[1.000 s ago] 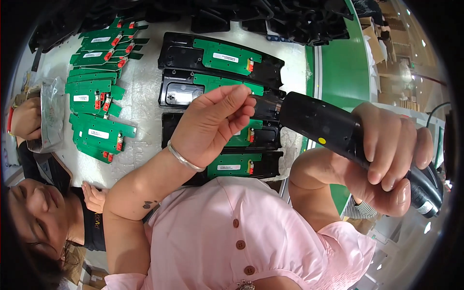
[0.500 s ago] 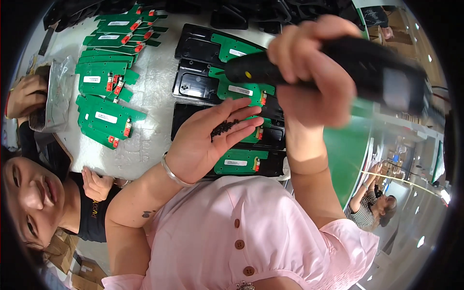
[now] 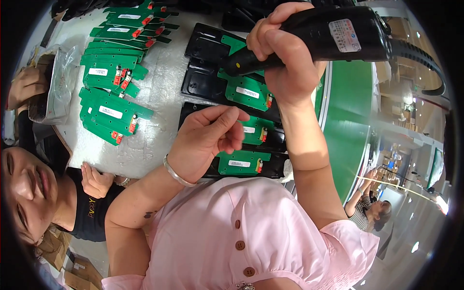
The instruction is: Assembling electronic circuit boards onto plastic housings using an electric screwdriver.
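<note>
My right hand (image 3: 293, 62) is wrapped round a black electric screwdriver (image 3: 314, 35), its cable trailing off to the right. The tool lies almost level, its nose pointing left over a green circuit board (image 3: 246, 102) in a black plastic housing (image 3: 200, 79). Its bit tip cannot be made out against the dark housing. Nearer to me, my left hand (image 3: 209, 136) has its fingers curled in and thumb folded over. The small black screws seen earlier in that palm are hidden now. Below that hand sits another green board (image 3: 237, 163) in its housing.
Loose green circuit boards (image 3: 104, 113) with red connectors are stacked on the pale padded worktop (image 3: 154, 96) at left. A co-worker's hand (image 3: 95, 180) rests on its near edge, the other by a plastic-lined bin (image 3: 65, 89). A green surface (image 3: 340, 125) runs along the right.
My left hand has gone from flat, with screws on the palm, to curled closed. My right hand has moved the screwdriver slightly left and up. The view has shifted a little.
</note>
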{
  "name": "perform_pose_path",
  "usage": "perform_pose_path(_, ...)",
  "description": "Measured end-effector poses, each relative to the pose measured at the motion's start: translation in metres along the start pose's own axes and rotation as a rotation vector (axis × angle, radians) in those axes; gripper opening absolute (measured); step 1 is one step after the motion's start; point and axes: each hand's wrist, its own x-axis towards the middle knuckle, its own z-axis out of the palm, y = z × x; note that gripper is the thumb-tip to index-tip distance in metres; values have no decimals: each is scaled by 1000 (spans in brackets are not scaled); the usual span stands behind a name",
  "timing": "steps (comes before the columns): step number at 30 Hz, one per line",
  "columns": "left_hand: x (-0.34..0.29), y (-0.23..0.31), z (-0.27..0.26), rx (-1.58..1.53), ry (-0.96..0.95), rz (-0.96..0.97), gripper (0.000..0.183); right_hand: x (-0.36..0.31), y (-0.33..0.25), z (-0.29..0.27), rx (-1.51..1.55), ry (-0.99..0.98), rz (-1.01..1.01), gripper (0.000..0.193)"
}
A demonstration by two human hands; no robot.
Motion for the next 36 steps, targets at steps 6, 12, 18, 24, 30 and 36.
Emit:
perform_pose_path(6, -3, 5, 2, -15, 61, 44, 23, 2, 0, 3, -68, -62, 66, 25)
perform_pose_path(12, 0, 4, -3, -86, 19, 71, 19, 1, -8, 4, -87, 3, 44, 25)
perform_pose_path(18, 4, -1, -1, -239, 100, 90, 18, -34, -72, -21, 125, -457, -239, 29)
perform_pose_path(24, 7, -9, 2, -321, 57, 43, 20, -64, -90, -24, 93, -263, -255, 25)
perform_pose_path(30, 10, -14, 2, -351, 13, 28, 19, -69, -93, -33, 91, -243, -256, 24)
perform_pose_path(36, 8, -17, 5, -363, -53, 7, 18, -72, -87, -35, 163, -256, -305, 26)
